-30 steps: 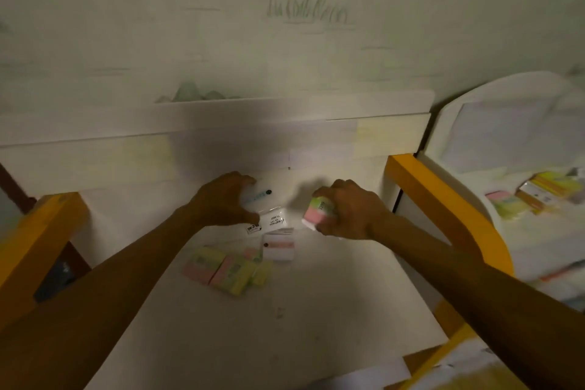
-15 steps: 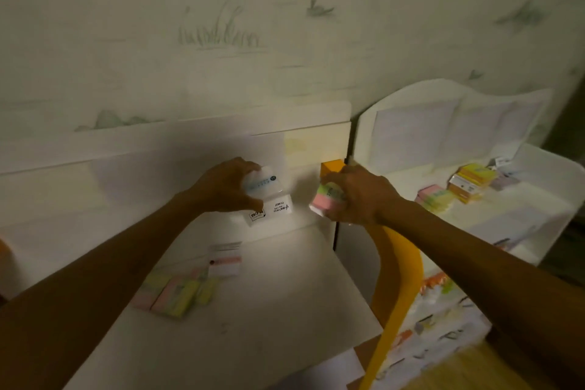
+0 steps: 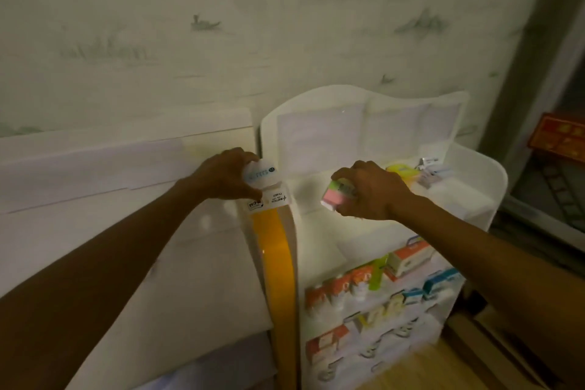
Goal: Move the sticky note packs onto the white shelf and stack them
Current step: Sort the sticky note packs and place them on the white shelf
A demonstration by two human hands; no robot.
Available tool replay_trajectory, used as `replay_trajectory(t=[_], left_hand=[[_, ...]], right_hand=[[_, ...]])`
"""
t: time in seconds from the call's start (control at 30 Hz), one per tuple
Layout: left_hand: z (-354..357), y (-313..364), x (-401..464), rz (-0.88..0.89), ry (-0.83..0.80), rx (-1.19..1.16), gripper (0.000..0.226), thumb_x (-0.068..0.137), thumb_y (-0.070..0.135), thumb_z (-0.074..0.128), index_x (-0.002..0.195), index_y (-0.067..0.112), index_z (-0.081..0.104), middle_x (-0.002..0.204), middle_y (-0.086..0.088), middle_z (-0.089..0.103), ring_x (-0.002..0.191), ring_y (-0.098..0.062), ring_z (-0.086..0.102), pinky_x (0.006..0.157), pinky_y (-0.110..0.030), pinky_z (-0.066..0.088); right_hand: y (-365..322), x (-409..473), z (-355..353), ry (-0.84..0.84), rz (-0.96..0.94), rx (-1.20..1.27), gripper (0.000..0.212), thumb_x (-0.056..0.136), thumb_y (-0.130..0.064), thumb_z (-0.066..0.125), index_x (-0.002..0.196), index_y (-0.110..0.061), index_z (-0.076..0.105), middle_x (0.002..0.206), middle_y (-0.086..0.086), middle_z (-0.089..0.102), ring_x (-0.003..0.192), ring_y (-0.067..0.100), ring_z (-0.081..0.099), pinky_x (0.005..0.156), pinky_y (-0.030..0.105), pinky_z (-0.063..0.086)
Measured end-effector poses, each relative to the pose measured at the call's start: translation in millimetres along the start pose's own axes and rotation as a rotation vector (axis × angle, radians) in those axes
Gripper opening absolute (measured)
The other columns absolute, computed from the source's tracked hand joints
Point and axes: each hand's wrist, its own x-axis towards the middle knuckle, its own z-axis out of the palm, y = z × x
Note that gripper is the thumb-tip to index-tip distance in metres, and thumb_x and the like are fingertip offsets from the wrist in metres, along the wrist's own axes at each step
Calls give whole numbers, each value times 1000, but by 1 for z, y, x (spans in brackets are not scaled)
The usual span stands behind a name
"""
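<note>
My right hand [image 3: 370, 193] grips a pink, green and yellow sticky note pack [image 3: 337, 196] and holds it above the left part of the white shelf [image 3: 468, 199]. My left hand [image 3: 221, 174] holds white labelled packs [image 3: 262, 182], one with a blue mark and a tagged one under it, over the gap between the white desk and the shelf. On the shelf's top tier, behind my right hand, lies a yellow pack [image 3: 400, 169], with small white labelled packs [image 3: 430, 171] to its right.
An orange side panel [image 3: 275, 263] of the white desk [image 3: 158, 263] stands between desk and shelf. The shelf's lower tiers hold several orange, blue and yellow boxes [image 3: 408, 258]. A patterned wall runs behind. A red box [image 3: 560, 136] sits at the far right.
Both hands have carried their packs rightward from the desk to the shelf. The view swung right, so the packs left on the desk are out of sight.
</note>
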Motion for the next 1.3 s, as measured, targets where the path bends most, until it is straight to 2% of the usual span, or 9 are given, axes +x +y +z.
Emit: replay_trajectory(t=[0.17, 0.4, 0.57, 0.87, 1.07, 1.2, 1.3], left_hand=[[23, 55, 23, -13, -22, -13, 88, 66, 54, 79, 139, 21, 42, 133, -1, 50, 116, -22, 51, 96, -42, 48], [60, 104, 69, 27, -42, -24, 86, 67, 52, 79, 139, 20, 43, 125, -1, 52, 107, -18, 51, 84, -30, 44], [94, 130, 124, 23, -53, -37, 88, 65, 54, 79, 138, 21, 43, 124, 0, 51, 106, -19, 52, 87, -34, 45], [152, 158, 219, -51, -120, -97, 87, 72, 48, 76, 144, 22, 35, 133, 1, 46, 115, -19, 49, 91, -30, 41], [170, 161, 254, -116, -158, -72, 90, 68, 56, 76, 142, 24, 36, 132, 2, 46, 116, -19, 50, 92, -31, 43], [174, 171, 276, -126, -157, -53, 93, 67, 56, 77, 143, 23, 36, 143, 4, 41, 123, -18, 47, 97, -31, 42], [173, 184, 294, -114, -143, -51, 91, 65, 52, 79, 141, 22, 38, 140, 5, 42, 121, -17, 48, 96, -31, 43]], right_hand=[[71, -17, -2, -16, 28, -14, 63, 73, -57, 67, 130, -35, 48, 121, 4, 54, 117, 26, 49, 88, 39, 48], [149, -14, 6, -17, 64, 4, 68, 74, -62, 66, 133, -34, 47, 128, 2, 51, 122, 25, 46, 91, 40, 48], [206, 7, 17, -28, 69, -23, 67, 74, -65, 63, 131, -35, 47, 130, 1, 51, 122, 23, 46, 90, 39, 46], [306, 89, 30, -152, 33, -86, 68, 77, -60, 64, 136, -35, 42, 130, 2, 49, 123, 23, 44, 91, 38, 46], [351, 123, 39, -198, 27, -59, 69, 78, -59, 63, 138, -35, 39, 130, 3, 48, 124, 23, 44, 94, 39, 45], [383, 144, 43, -168, 14, -41, 67, 77, -57, 66, 136, -38, 41, 129, 0, 49, 124, 21, 44, 91, 37, 44], [408, 158, 42, -155, 2, -28, 66, 76, -58, 67, 134, -39, 42, 127, -2, 49, 123, 20, 44, 88, 36, 44]])
